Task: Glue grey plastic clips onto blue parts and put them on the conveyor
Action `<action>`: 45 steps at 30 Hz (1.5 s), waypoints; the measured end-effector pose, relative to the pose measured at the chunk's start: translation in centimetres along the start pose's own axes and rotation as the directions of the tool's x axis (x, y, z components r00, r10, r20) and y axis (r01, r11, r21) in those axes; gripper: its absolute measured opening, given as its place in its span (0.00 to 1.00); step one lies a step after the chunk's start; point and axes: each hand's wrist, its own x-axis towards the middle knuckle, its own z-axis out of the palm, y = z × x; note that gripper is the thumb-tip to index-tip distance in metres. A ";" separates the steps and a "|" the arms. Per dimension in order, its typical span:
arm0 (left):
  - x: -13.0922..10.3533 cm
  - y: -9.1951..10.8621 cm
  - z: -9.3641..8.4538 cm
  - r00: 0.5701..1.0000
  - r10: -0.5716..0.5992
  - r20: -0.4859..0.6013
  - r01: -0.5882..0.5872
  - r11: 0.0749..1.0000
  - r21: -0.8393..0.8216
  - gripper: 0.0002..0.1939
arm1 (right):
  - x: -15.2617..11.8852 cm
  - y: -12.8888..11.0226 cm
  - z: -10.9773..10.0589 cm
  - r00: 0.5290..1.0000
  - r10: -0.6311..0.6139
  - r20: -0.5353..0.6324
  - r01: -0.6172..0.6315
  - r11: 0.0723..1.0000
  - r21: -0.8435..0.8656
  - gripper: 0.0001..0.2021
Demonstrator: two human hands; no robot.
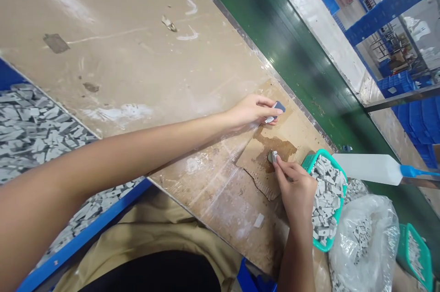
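My left hand [256, 111] is closed on a dark grey piece [280, 107], with a small white part [269, 119] also at its fingertips. Lower and to the right, my right hand [295, 182] pinches a small white piece [274, 156] over a little round dish [270, 157]. The dish rests on a cardboard sheet [250, 154] marked by a dark wet stain. Just right of my right hand stands a green basket [307, 162] of small grey-white pieces.
A white bottle [371, 168] with a blue tip lies beyond the basket, near a clear plastic bag [385, 232] and another green basket [428, 260]. A blue bin [85, 228] of pieces is at left. A green belt [275, 26] runs along the wooden table [137, 67].
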 end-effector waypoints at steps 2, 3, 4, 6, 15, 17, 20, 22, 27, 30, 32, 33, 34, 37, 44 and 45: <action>-0.1 0.0 0.1 1.000 -0.004 0.003 0.004 1.000 0.013 0.14 | 0.0 0.0 0.0 1.000 0.002 0.007 -0.002 1.000 -0.010 0.09; -0.1 0.0 0.1 1.000 -0.008 0.004 0.008 1.000 0.015 0.14 | 0.0 0.0 0.1 1.000 0.000 0.010 0.000 1.000 -0.010 0.09; -0.1 -0.1 0.1 1.000 -0.012 0.007 0.012 1.000 0.015 0.14 | 0.0 0.0 0.1 1.000 -0.004 0.010 0.005 1.000 -0.010 0.09; -0.2 -0.1 0.1 1.000 -0.018 0.007 0.018 1.000 0.008 0.13 | 0.0 0.0 0.1 1.000 -0.019 0.005 0.019 1.000 -0.005 0.09; -0.5 -0.9 0.2 0.983 -0.111 0.148 0.079 0.975 0.207 0.09 | 0.0 -0.7 -0.9 0.907 -0.029 -0.421 0.069 0.994 0.080 0.11; -0.8 -1.1 0.5 0.966 -0.132 0.224 0.072 0.964 0.256 0.10 | 0.0 -0.8 -1.0 0.872 -0.047 -0.486 0.105 0.990 0.093 0.13; -1.3 -1.4 1.0 0.943 -0.140 0.301 0.036 0.945 0.326 0.12 | -0.1 -0.9 -1.2 0.877 -0.085 -0.473 0.162 0.979 0.124 0.16; -1.6 -1.5 1.3 0.939 -0.140 0.314 0.021 0.935 0.354 0.13 | -0.2 -0.9 -1.2 0.892 -0.096 -0.441 0.174 0.975 0.139 0.18; -2.0 -1.6 1.7 0.930 -0.146 0.337 0.024 0.940 0.340 0.12 | -0.2 -1.0 -1.3 0.917 -0.115 -0.382 0.189 0.969 0.161 0.19; -2.0 -2.0 1.8 0.928 -0.157 0.338 0.052 0.953 0.299 0.12 | -0.1 -1.0 -1.3 0.927 -0.127 -0.352 0.200 0.963 0.180 0.21; -2.1 -2.2 1.9 0.931 -0.167 0.325 0.073 0.957 0.283 0.12 | -0.1 -1.0 -1.4 0.930 -0.131 -0.344 0.203 0.962 0.181 0.21; -2.2 -2.3 2.0 0.935 -0.167 0.314 0.076 0.956 0.282 0.12 | 0.0 -1.0 -1.4 0.931 -0.131 -0.340 0.201 0.963 0.181 0.21; -2.3 -2.4 2.1 0.941 -0.160 0.298 0.072 0.955 0.287 0.11 | -0.1 -1.0 -1.4 0.933 -0.129 -0.335 0.198 0.963 0.182 0.20; -2.8 -2.4 2.6 0.966 -0.106 0.235 0.026 0.947 0.319 0.10 | -0.1 -0.8 -1.3 0.944 -0.108 -0.310 0.173 0.967 0.189 0.18; -4.1 -2.1 3.4 0.988 -0.060 0.141 -0.004 0.909 0.416 0.09 | 0.0 -0.8 -0.9 0.966 -0.093 -0.241 0.135 0.977 0.165 0.19; -4.2 -2.2 3.4 0.991 -0.063 0.122 0.004 0.901 0.435 0.09 | 0.0 -0.9 -0.9 0.966 -0.108 -0.235 0.146 0.977 0.153 0.20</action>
